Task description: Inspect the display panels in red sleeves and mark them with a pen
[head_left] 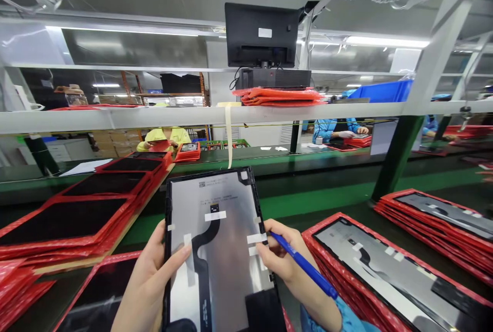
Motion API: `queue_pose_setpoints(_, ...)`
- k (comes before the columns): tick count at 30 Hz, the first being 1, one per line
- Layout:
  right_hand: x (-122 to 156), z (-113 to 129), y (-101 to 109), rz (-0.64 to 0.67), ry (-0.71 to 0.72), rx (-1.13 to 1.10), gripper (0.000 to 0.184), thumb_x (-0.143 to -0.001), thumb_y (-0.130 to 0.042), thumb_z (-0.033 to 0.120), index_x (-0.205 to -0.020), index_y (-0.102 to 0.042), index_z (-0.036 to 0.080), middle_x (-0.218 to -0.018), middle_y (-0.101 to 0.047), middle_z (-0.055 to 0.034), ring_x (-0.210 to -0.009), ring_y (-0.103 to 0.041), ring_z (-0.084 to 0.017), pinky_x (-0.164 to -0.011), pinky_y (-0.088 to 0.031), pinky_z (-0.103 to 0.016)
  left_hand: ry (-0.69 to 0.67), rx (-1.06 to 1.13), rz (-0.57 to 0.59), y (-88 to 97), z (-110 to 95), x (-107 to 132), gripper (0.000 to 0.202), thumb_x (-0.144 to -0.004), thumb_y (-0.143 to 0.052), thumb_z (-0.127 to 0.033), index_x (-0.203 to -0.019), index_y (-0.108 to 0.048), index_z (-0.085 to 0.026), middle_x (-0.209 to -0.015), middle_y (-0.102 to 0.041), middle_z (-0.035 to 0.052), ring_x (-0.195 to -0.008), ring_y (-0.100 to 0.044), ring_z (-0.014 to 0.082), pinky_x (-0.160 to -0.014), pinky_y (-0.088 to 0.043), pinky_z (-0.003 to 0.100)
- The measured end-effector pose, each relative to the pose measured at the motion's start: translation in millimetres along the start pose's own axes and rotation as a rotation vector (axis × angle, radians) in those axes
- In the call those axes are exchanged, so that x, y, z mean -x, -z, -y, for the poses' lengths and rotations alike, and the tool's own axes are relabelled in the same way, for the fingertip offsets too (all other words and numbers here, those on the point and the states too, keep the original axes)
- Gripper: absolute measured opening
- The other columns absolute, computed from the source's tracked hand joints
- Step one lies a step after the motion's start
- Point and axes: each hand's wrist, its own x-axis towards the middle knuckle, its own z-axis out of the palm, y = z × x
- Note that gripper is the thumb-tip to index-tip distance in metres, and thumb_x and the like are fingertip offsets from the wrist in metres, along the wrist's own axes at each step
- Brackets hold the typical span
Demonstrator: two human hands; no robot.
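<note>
A tablet screen panel (231,250) with a silver back, black frame and black ribbon cable is tilted up before me. My left hand (150,275) grips its left edge, thumb on the back close to a strip of pale tape (189,260). At the right edge, my right hand (287,257) pinches the panel near several short white tape pieces (257,238). A blue pen (304,265) also rests in that hand, pointing down toward the wrist. The fingers behind the panel are hidden.
Stacked panels in red bubble bags stand at right (370,255) and left (88,219). A white shelf rail (185,117) crosses ahead, carrying a monitor (264,34); a tape strip (228,137) hangs from it. Beyond work people in yellow (179,135) and blue (325,129) sleeves.
</note>
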Motion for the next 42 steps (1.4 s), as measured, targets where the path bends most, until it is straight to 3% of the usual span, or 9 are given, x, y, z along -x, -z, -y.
queue_pose_setpoints(17, -3.2, -10.9, -1.0, -0.052, 0.045, 0.145, 0.025, -0.084, -0.056, 0.034, -0.065, -0.049, 0.019, -0.054, -0.022, 0.0091, -0.051, -0.018, -0.009, -0.047, -0.016, -0.025, -0.091, -0.085, 0.072, 0.0, 1.5, 1.8, 0.061, -0.066, -0.081, -0.033, -0.121, -0.054, -0.025, -0.096, -0.076, 0.0025, -0.092, -0.071, 0.0232, -0.080, -0.056, 0.026)
queue_pose_setpoints(20, -9.1, -15.3, -2.4, -0.132, 0.071, 0.148, 0.023, -0.082, -0.062, 0.037, -0.069, -0.057, 0.018, -0.055, -0.032, 0.0075, -0.050, -0.030, -0.010, -0.048, -0.027, -0.024, -0.205, -0.176, 0.022, -2.1, 6.7, 6.6, 0.049, -0.069, -0.078, -0.037, -0.113, -0.058, -0.025, -0.084, -0.075, 0.0003, -0.077, -0.070, 0.0186, -0.072, -0.054, 0.023)
queue_pose_setpoints(22, -11.1, -17.6, -2.2, -0.202, 0.077, 0.025, 0.021, -0.077, -0.073, 0.036, -0.088, -0.065, 0.021, -0.071, -0.056, 0.0022, -0.066, -0.054, -0.015, -0.062, -0.043, -0.024, -0.352, -0.302, -0.070, -2.9, 13.3, 8.8, 0.030, -0.069, -0.077, -0.036, -0.094, -0.065, -0.024, -0.073, -0.073, -0.0018, -0.063, -0.067, 0.0149, -0.064, -0.052, 0.020)
queue_pose_setpoints(24, -10.1, -18.6, -1.4, -0.198, 0.072, -0.227, 0.047, -0.075, -0.078, 0.033, -0.117, -0.059, 0.028, -0.114, -0.064, -0.0034, -0.107, -0.059, -0.021, -0.090, -0.046, -0.029, -0.533, -0.437, -0.136, -3.0, 20.3, 8.5, 0.015, -0.068, -0.078, -0.029, -0.080, -0.069, -0.025, -0.069, -0.073, -0.0014, -0.059, -0.066, 0.0148, -0.064, -0.052, 0.020)
queue_pose_setpoints(27, -4.9, -17.4, -1.4, 0.002, 0.015, -0.671, 0.057, -0.081, -0.071, 0.045, -0.132, -0.049, 0.037, -0.145, -0.049, -0.0030, -0.130, -0.048, -0.025, -0.103, -0.042, -0.042, -0.763, -0.559, 0.084, -1.2, 24.9, 2.6, 0.026, -0.075, -0.068, -0.014, -0.094, -0.077, -0.029, -0.092, -0.078, 0.0041, -0.084, -0.073, 0.0224, -0.083, -0.053, 0.028)
queue_pose_setpoints(30, -0.3, -14.6, -3.6, 0.128, -0.103, -0.831, 0.056, -0.075, -0.066, 0.065, -0.118, -0.064, 0.030, -0.130, -0.064, -0.0089, -0.119, -0.058, -0.032, -0.093, -0.049, -0.049, -0.838, -0.726, 0.558, 3.0, 19.8, -6.5, 0.045, -0.080, -0.056, -0.003, -0.112, -0.070, -0.031, -0.119, -0.068, 0.0057, -0.118, -0.059, 0.0274, -0.104, -0.042, 0.039)
queue_pose_setpoints(32, 1.4, -12.6, -5.4, 0.105, -0.157, -0.793, 0.055, -0.066, -0.072, 0.066, -0.102, -0.072, 0.024, -0.109, -0.074, -0.0112, -0.110, -0.064, -0.035, -0.088, -0.051, -0.049, -0.838, -0.822, 0.713, 5.6, 14.4, -11.3, 0.050, -0.081, -0.053, 0.000, -0.118, -0.066, -0.032, -0.125, -0.063, 0.0053, -0.125, -0.051, 0.0271, -0.110, -0.034, 0.043)
queue_pose_setpoints(39, 5.7, -15.5, -11.9, 0.050, -0.171, -0.794, 0.057, -0.055, -0.085, 0.050, -0.103, -0.070, 0.025, -0.098, -0.076, -0.0087, -0.097, -0.069, -0.034, -0.084, -0.053, -0.047, -0.851, -0.675, 0.708, -2.4, 18.5, 2.5, 0.048, -0.071, -0.072, -0.007, -0.110, -0.070, -0.034, -0.113, -0.070, 0.0104, -0.119, -0.057, 0.0349, -0.108, -0.032, 0.056)
queue_pose_setpoints(42, 5.6, -22.3, -15.8, 0.092, -0.139, -0.823, 0.061, -0.055, -0.086, 0.046, -0.110, -0.066, 0.027, -0.101, -0.075, -0.0081, -0.100, -0.068, -0.032, -0.087, -0.052, -0.046, -0.935, -0.474, 0.496, -15.6, 31.3, 26.1, 0.035, -0.072, -0.076, -0.020, -0.102, -0.073, -0.040, -0.094, -0.076, 0.0066, -0.097, -0.070, 0.0309, -0.098, -0.044, 0.055)
